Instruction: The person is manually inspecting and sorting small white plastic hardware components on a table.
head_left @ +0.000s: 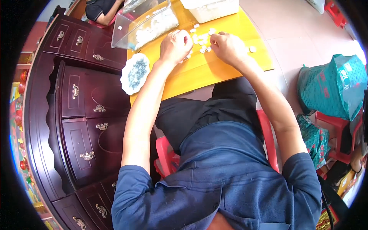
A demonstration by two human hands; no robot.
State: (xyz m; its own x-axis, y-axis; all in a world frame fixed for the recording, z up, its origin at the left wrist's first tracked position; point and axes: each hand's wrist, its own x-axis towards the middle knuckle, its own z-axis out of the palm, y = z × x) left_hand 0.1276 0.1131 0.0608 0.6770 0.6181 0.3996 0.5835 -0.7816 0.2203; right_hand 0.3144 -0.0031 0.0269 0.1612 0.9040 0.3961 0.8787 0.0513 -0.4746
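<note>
My left hand (176, 46) is above the yellow table (180, 78), its fingers curled inward in a pinch. To the right, my right hand (229, 47) has its thumb and fingers pressed together too. Whatever either hand holds is too small or hidden to name. Several small white roundish pieces (201, 39) are scattered between the hands, and one lone white piece (252, 49) lies right of my right hand. Beside my left forearm, a white scalloped plate (126, 78) bears a heap of tiny dark grey-blue parts.
Behind my left hand stands a clear plastic bin (119, 33) of white pieces; a white tub (211, 14) is farther right. A dark wooden cabinet (94, 94) lines the left. A teal bag (326, 86) and red stools (337, 151) are at right. Another person (101, 12) sits far left.
</note>
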